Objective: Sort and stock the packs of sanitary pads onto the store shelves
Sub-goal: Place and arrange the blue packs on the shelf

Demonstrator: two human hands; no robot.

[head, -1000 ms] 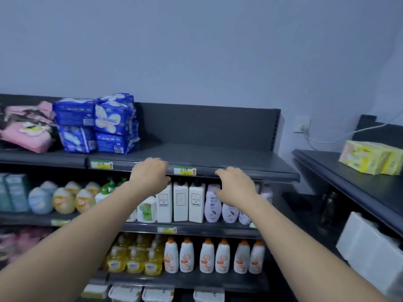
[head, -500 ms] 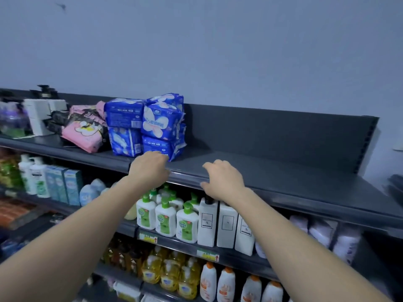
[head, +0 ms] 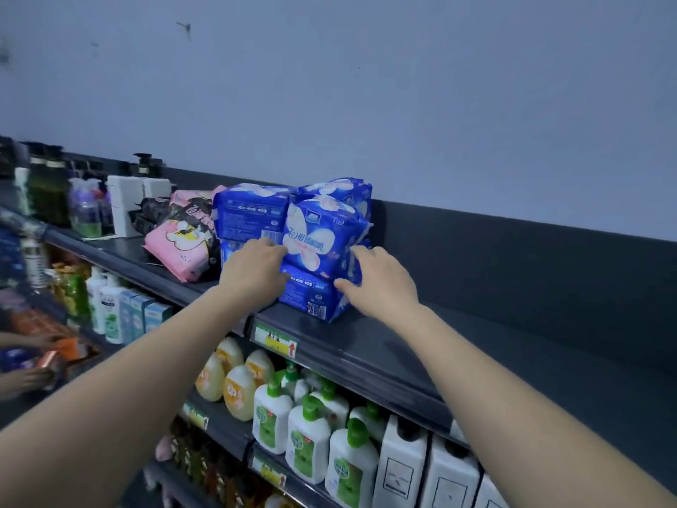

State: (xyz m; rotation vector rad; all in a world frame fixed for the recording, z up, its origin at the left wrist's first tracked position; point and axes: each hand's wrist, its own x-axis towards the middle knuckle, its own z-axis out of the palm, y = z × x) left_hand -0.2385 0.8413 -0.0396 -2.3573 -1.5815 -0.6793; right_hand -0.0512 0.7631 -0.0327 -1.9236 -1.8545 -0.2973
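Pad packs [head: 318, 234] between left hand [head: 252, 275] and right hand [head: 381, 282]

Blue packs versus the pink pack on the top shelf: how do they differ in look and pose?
The blue packs are stacked in a block of several; the pink pack lies slanted to their left. The left hand and right hand touch the blue packs from either side; neither touches the pink pack. Both are soft wrapped packs on the top shelf.
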